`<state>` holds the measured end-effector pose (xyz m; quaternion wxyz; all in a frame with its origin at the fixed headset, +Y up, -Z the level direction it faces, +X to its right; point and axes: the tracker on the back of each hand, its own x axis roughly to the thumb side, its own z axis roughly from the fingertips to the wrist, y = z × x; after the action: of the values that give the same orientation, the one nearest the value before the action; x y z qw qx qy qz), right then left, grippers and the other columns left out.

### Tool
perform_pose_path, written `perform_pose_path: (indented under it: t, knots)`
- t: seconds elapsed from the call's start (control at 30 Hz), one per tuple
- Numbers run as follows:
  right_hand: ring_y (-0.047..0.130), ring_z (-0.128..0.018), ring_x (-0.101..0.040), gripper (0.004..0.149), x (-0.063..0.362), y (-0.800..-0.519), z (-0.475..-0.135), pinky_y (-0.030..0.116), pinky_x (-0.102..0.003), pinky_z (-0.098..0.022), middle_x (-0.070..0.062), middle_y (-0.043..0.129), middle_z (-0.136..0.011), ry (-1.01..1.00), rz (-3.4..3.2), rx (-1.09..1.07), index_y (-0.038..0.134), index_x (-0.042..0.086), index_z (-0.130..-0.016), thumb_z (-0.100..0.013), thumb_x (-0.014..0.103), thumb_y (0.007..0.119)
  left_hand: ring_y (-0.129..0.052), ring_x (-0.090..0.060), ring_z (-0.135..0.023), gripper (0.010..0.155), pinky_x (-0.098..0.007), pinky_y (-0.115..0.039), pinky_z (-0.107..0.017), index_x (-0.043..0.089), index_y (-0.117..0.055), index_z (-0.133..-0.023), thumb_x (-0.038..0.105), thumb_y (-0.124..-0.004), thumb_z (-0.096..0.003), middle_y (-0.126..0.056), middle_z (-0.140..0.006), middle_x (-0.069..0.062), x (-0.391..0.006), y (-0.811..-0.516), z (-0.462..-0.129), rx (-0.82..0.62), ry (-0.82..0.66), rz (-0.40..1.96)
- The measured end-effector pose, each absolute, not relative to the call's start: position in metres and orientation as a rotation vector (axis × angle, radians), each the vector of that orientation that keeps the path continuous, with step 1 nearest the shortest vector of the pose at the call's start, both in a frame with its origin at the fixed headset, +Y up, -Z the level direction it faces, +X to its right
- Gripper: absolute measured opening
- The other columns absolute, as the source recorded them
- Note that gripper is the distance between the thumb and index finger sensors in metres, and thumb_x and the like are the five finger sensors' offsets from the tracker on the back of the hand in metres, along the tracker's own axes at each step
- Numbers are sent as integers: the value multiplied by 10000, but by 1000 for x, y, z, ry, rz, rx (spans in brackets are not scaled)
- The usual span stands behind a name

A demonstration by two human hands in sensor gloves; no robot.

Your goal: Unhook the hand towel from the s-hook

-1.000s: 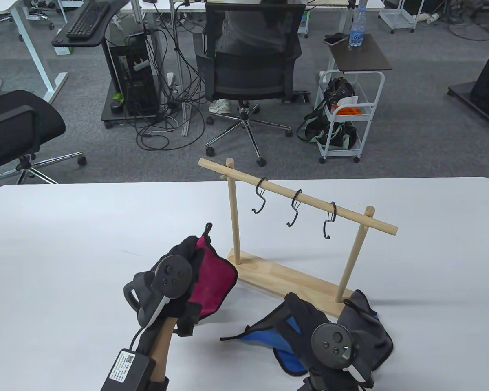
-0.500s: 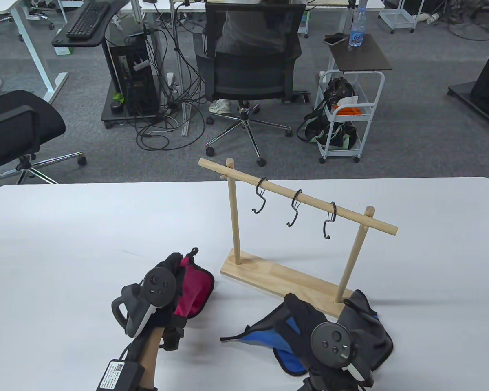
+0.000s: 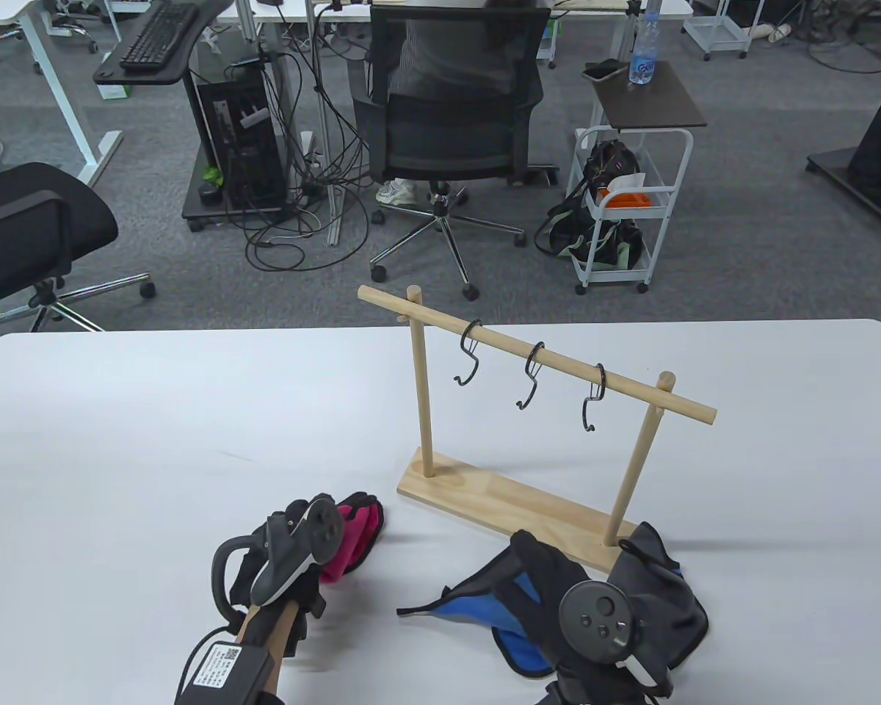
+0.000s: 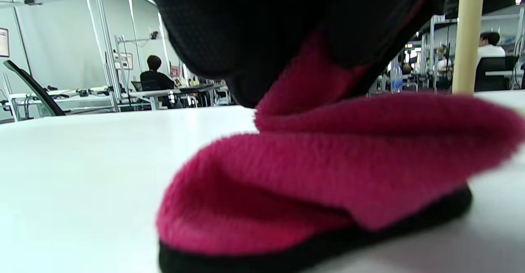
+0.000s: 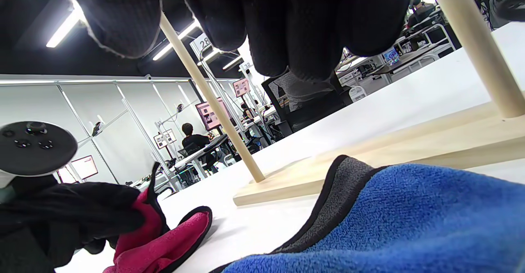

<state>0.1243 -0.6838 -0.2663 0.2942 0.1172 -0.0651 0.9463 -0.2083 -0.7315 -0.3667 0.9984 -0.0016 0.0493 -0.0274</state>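
table view: a pink hand towel (image 3: 352, 540) is seen bunched on the white surface (image 3: 154, 411), left of the wooden rack (image 3: 528, 411), well clear of the rack's base. the left hand (image 3: 294, 543) is laid over the towel's near edge, its tracker tilted on its side; the fingers are hidden under the glove and cloth, so a grip cannot be told from this view. three black s-hooks (image 3: 530, 383) are hung along the slanted rail, none carrying cloth. a blue and grey towel (image 3: 484, 609) is spread beside the near end of the rack's base, and the right hand (image 3: 595, 624) is rested on top of it.

left wrist view: the pink towel (image 4: 328, 174) is shown folded in soft layers with a black hem, lying on the surface. the gloved fingers (image 4: 254, 30) are closed down on its upper fold, which is pinched between them. a rack post (image 4: 467, 35) is seen behind.

right wrist view: the right hand's fingers (image 5: 287, 22) are seen hanging side by side above the blue towel (image 5: 410, 215); whether cloth is gripped cannot be told. the rack base (image 5: 369, 162) and the left hand (image 5: 61, 219) on the pink towel (image 5: 172, 240) are visible beyond.
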Motion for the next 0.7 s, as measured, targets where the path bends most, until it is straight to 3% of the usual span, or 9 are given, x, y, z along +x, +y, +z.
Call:
perform_pose_path:
  t: [0.37, 0.7]
  knots:
    - [788, -920, -488, 657, 124, -684, -267, 655, -597, -683, -279, 710, -1085, -155, 2516, 317, 582, 117, -1142, -630, 506, 717, -987, -247, -822, 536, -381, -854, -604, 304, -758, -1033, 558, -773, -562, -899, -992, -30, -202, -743, -371, -154, 66, -33]
    - [784, -923, -490, 660, 122, -685, -267, 654, -598, -684, -279, 706, -1088, -134, 2520, 328, 577, 117, -1144, -631, 508, 716, -939, -307, -879, 637, -455, -807, -642, 307, -711, -1071, 641, -736, -529, -849, -1047, -57, -198, -718, -358, -125, 36, -7]
